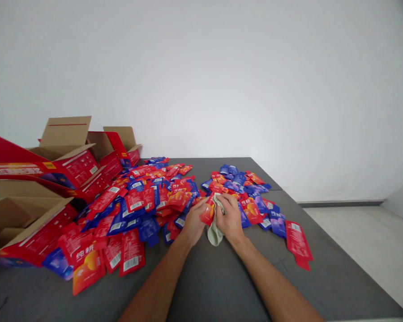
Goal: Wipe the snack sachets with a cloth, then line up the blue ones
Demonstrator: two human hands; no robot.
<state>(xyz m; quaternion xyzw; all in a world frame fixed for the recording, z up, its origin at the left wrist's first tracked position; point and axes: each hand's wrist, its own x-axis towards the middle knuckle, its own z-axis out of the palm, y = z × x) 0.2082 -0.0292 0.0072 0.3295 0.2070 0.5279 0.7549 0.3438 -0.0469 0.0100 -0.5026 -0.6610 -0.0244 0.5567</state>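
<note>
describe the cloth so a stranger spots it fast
On the dark table, look between the bigger heap and the smaller heap of packets. The right hand holds the cloth against a red packet in the left hand. Its pale green folds set it apart from the printed red and blue packets.

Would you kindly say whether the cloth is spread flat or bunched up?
Bunched up: the cloth is gathered in the right hand, one end trailing below.

We read white "纯", then apparently "耕", on the flat red-and-orange plastic pouch (88, 268) at front left; the red printed cardboard box (80, 167) bears lettering too blurred for us.
</note>
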